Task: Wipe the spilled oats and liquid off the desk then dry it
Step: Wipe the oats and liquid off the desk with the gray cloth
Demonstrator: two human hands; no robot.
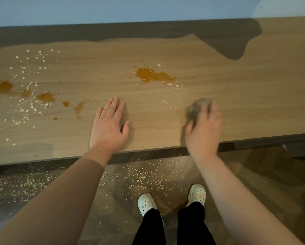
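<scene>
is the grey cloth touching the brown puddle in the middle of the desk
Apart. The head view shows bare desk between the grey cloth, under the right hand, and the middle brown puddle.

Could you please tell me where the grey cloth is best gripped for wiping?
Grip the grey cloth by its bunched top, from above on the near side, as the right hand does: it is a soft wad on the desk.

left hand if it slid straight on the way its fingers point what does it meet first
Likely only bare desk up to the wall: the left hand points just left of the brown puddle, though narrowly.
</scene>
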